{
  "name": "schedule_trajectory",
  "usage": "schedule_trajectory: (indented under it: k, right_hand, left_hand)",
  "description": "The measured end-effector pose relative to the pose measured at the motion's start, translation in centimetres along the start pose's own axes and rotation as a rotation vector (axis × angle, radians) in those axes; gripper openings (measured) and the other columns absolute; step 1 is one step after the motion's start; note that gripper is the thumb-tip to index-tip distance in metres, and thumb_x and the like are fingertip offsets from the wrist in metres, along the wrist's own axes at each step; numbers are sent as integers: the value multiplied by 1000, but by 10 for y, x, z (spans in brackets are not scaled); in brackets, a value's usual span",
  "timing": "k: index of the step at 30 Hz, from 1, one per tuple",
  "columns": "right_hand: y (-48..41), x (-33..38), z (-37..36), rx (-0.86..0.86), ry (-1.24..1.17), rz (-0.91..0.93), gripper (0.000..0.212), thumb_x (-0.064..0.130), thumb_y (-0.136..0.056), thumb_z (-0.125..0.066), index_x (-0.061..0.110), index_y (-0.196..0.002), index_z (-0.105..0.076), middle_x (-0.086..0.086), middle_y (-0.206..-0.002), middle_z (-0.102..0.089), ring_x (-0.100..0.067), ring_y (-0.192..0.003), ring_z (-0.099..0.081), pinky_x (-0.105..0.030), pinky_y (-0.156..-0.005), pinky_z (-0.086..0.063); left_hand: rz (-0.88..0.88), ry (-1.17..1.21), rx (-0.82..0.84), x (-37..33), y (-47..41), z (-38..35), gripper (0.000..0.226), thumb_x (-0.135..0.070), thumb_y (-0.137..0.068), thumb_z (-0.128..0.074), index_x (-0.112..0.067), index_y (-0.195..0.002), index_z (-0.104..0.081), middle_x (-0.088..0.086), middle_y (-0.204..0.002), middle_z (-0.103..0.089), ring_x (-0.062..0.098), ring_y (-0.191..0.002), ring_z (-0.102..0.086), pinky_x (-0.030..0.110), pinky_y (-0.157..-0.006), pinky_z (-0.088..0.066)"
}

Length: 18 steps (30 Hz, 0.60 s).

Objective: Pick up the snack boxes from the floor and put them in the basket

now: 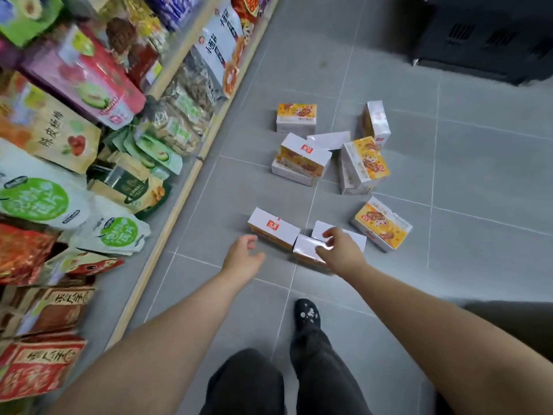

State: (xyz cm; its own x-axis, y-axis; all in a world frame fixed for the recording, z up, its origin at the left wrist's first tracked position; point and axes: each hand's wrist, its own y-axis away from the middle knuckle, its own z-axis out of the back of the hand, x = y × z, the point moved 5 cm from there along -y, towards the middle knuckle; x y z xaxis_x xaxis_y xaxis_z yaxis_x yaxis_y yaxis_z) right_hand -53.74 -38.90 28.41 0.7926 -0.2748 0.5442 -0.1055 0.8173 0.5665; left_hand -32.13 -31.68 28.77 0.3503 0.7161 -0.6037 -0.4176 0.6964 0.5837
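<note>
Several white-and-yellow snack boxes lie scattered on the grey tiled floor. The nearest box (273, 229) lies just beyond my left hand (244, 256), whose fingers are loosely spread and hold nothing. My right hand (339, 250) hovers over or touches a second near box (308, 250), fingers bent above it; a firm grip is not visible. Another box (383, 224) lies to the right. Further off is a cluster with a stacked pair (303, 160), an upright box (363, 166) and two far boxes (296, 118), (377, 121). No basket is in view.
A shelf unit (167, 229) packed with snack bags runs along the left, its wooden edge slanting up the floor. A black cabinet (484, 34) stands at the far right. My legs and a dark sock (306, 316) are below the hands.
</note>
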Motion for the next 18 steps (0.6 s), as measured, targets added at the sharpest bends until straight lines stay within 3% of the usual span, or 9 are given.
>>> schedule_trajectory:
  k: [7,13,18]
  right_hand:
    - [-116,24,-30,29,59,-29,46,29,-84,-65,13,-125,-52,-9,-121,-57,-27,-110,-56,-33,-91,-44]
    - [-197,0,-105,94,98,-128,54,34,-79,-70,13,-125,-50,-12,-125,-55,-32,-116,-51,-38,-92,-45]
    - [-265,-43,-176,157,123,-200,73,36,-78,-72,17,-140,-38,-14,-132,-50,-33,-121,-48,-40,-98,-43]
  left_hand:
    - [13,-138,99,-3,-128,3,51,-9,-86,-60,-7,-135,-45,12,-131,-54,23,-118,-53,29,-98,-40]
    - [10,-338,225,37,-242,-19,57,-13,-85,-62,-11,-138,-42,11,-134,-50,23,-119,-53,28,-97,-40]
    - [-17,-476,293,86,-337,-65,71,-17,-84,-61,-16,-148,-30,12,-143,-40,25,-130,-44,33,-105,-38]
